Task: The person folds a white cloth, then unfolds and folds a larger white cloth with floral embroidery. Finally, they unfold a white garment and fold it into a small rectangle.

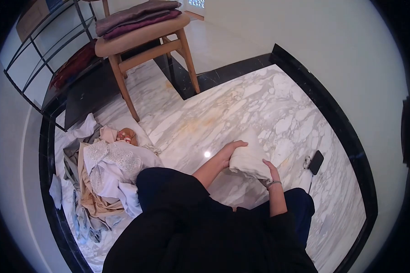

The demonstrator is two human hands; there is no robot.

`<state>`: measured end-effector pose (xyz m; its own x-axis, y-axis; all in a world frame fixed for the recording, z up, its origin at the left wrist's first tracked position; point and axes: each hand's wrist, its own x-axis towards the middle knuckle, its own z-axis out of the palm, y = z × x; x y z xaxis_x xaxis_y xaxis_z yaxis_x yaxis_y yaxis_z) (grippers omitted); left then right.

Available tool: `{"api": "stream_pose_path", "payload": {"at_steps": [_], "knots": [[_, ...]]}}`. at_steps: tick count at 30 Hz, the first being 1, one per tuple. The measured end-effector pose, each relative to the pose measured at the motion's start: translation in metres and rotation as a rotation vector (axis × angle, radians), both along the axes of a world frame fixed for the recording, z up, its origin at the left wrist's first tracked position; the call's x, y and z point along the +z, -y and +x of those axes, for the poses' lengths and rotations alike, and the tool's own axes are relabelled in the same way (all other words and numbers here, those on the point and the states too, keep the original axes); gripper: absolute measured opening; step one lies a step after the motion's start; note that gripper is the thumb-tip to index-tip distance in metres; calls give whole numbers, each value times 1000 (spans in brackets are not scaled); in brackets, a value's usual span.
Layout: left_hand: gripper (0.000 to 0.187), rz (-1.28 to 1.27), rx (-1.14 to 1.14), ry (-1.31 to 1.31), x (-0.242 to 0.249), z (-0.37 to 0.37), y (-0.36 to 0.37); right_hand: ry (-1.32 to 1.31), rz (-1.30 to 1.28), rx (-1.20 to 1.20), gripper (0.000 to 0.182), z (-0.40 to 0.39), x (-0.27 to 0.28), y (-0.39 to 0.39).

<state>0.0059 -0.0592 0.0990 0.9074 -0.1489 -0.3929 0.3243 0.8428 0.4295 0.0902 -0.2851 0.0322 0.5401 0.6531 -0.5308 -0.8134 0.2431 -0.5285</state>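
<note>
Between my two hands is a cream-white folded cloth (250, 157), held in front of my lap above the marble floor. My left hand (232, 152) grips its left side, the thumb lying along the upper edge. On the right side, my right hand (272, 173) has hold of the cloth too, thumb up and the other fingers hidden under it. A thin bracelet circles that wrist. To my left on the floor lies a loose heap of clothes (109, 168), with white lace, tan, grey and pale blue pieces.
A wooden chair (145, 43) with folded purple cloths (139, 18) on its seat stands ahead to the left. Beside it is a black metal rack (43, 59) with red fabric. A phone (316, 162) lies on the marble floor (227, 118) to my right. Walls enclose the corner.
</note>
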Motion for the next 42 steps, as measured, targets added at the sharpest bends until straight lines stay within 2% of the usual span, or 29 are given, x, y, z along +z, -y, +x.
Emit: {"api": "stream_pose_path", "payload": {"at_steps": [1, 4, 6, 9, 12, 15, 18, 20, 22, 24, 28, 30, 31, 33, 36, 37, 39, 40, 41, 42], "knots": [[44, -7, 3, 54, 21, -7, -3, 58, 84, -3, 56, -7, 10, -6], [48, -25, 52, 186, 58, -27, -15, -39, 301, -98, 55, -40, 49, -35], [50, -24, 139, 238, 69, -34, -23, -86, 332, -151, 59, -54, 16, -47], [54, -54, 269, 290, 74, -41, -32, -421, 428, -109, 66, -92, -6, -74], [56, -33, 361, 288, 81, -47, -40, -364, 454, 146, 71, -132, 25, -111], [56, -93, 342, 256, 80, -51, -51, -338, 646, 150, 73, -132, 32, -142], [60, -79, 416, 328, 84, -56, -63, -216, 710, -75, 70, -97, 54, -167], [64, 131, 592, 332, 90, -59, -68, -131, 751, -225, 68, -71, 73, -176], [68, 319, 706, 344, 87, -57, -74, 119, 574, -313, 69, -65, 101, -176], [72, 488, 767, 371, 78, -54, -84, 228, 756, -245, 67, -50, 103, -171], [74, 546, 690, 291, 77, -57, -94, 297, 902, -79, 58, -43, 123, -175], [71, 546, 698, 265, 78, -58, -98, 246, 589, -157, 51, -34, 137, -190], [68, 355, 685, 303, 75, -59, -102, 222, 432, -196, 47, -30, 145, -201], [64, -19, 636, 386, 65, -58, -114, 192, 517, -101, 45, -25, 169, -219], [62, -69, 794, 202, 46, -54, -119, 243, 588, 22, 40, -21, 225, -259], [54, -95, 882, 159, 34, -50, -122, 287, 587, 45, 37, -19, 249, -277], [48, -89, 852, 136, 24, -55, -126, 337, 798, 193, 35, -12, 301, -321], [46, -88, 837, 124, 23, -56, -129, 399, 968, 359, 34, -9, 331, -344], [43, -126, 865, 46, 39, -57, -127, 454, 901, 325, 34, -5, 362, -371], [43, -132, 847, 44, 38, -54, -129, 384, 1133, 673, 36, 10, 391, -402]]}}
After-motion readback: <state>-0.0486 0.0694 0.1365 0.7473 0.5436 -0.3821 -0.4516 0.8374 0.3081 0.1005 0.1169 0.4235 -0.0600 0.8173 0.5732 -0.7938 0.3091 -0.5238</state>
